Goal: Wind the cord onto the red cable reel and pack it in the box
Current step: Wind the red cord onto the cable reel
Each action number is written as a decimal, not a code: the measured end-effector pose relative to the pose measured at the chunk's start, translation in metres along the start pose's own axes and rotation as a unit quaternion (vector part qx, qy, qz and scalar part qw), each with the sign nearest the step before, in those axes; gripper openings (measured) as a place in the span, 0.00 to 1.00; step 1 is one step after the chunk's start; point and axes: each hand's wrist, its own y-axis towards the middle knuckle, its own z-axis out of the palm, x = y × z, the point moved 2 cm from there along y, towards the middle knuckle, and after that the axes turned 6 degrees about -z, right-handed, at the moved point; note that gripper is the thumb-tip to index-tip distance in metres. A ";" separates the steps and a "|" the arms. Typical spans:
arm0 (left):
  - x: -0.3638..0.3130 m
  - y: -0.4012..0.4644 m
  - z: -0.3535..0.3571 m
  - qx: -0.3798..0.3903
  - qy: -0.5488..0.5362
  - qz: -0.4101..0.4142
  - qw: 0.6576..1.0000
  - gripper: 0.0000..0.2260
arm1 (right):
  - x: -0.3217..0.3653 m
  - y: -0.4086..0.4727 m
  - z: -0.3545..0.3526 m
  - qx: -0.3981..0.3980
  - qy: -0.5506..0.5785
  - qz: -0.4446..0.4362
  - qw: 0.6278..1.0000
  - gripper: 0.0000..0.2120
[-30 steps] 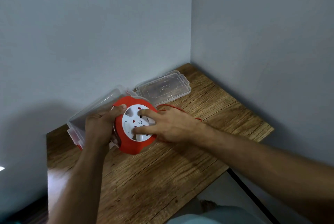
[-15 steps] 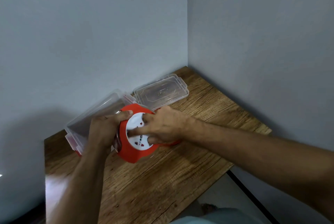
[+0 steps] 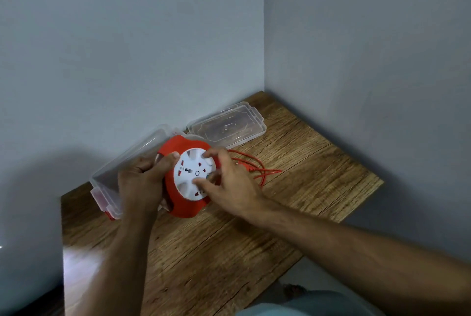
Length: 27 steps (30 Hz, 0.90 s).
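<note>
The red cable reel (image 3: 184, 204) with its white socket face (image 3: 190, 174) stands tilted on the wooden table (image 3: 229, 252). My left hand (image 3: 142, 183) grips its left rim, thumb on the top edge. My right hand (image 3: 226, 180) has its fingertips curled onto the white face, index at the top and thumb at the bottom. A loose length of red cord (image 3: 257, 170) lies on the table just right of the reel. The clear plastic box (image 3: 112, 175) with red latches sits behind my left hand against the wall.
The box's clear lid (image 3: 226, 127) lies flat at the back near the wall corner. Grey walls close the table at the back and right. The table's front edge runs diagonally, with floor and my knee below.
My right hand has shifted on the white face, and the face has turned. The loose cord, hidden half a second ago, shows again to the right of the reel.
</note>
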 end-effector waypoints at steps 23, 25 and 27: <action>0.020 0.012 -0.026 0.095 -0.176 -0.107 0.974 0.38 | -0.052 0.037 -0.049 0.028 0.199 0.047 0.978 0.09; 0.022 0.012 -0.026 0.093 -0.149 -0.109 0.978 0.35 | -0.054 0.042 -0.054 0.002 0.246 0.051 0.968 0.11; 0.023 0.011 -0.025 0.078 -0.146 -0.106 0.980 0.33 | -0.057 0.046 -0.060 -0.030 0.245 0.037 0.968 0.12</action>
